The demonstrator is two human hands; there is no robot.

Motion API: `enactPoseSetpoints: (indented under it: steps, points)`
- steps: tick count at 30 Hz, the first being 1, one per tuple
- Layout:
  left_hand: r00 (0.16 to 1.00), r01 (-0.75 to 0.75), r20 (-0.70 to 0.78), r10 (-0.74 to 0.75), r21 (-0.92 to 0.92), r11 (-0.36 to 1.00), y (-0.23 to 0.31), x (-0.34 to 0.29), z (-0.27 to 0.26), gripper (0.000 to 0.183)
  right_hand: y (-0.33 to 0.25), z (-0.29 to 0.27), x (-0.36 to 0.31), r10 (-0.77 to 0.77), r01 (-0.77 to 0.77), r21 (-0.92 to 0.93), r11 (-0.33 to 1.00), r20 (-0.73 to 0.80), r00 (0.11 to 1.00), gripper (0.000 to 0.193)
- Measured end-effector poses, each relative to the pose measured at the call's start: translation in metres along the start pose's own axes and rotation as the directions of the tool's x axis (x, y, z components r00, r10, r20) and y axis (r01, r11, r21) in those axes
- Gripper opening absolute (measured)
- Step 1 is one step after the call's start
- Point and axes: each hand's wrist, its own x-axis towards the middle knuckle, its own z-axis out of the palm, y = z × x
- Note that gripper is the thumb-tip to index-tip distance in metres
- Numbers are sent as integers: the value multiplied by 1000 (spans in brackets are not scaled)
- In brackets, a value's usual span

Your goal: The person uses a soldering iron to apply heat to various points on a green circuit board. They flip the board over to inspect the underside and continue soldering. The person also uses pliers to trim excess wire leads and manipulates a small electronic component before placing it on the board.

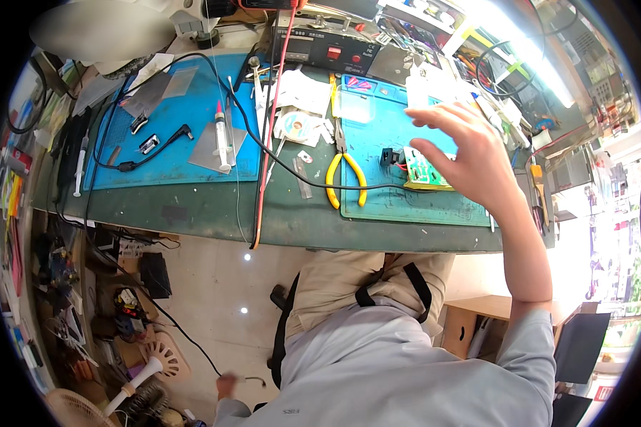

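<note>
My right hand (470, 146) hovers over the right-hand mat with thumb and fingers spread, holding nothing. Below and left of it lies a green circuit board (424, 168), partly covered by the hand. A small black connector block (389, 157) sits beside the board, with a red wire between them. Yellow-handled pliers (345, 178) rest at the mat's left edge. Low down beside my body, my left hand (226, 386) is closed around a black cable (192, 338) near its end. The fingers there are small and slightly blurred. The cable's short bent end hangs out past the hand.
A blue mat (192, 85) at left carries a syringe (222, 139), an adapter cable (128, 166) and small metal parts. A solder spool (303, 127) lies mid-bench, before a black bench instrument (324, 53). Red and black leads cross the bench edge. A fan (82, 409) stands lower left.
</note>
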Motion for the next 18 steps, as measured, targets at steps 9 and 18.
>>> enactPoseSetpoints:
  steps: [9, 18]
  points:
    - [720, 66, 548, -427, 558, 827, -11, -30, -16, 23, -34, 13, 0, -129, 132, 80, 988, -43, 991, 35]
    - [758, -167, 446, 475, -572, 803, 243, -118, -10, 23, -164, 116, -81, -496, 327, 636, 699, 101, 863, 27]
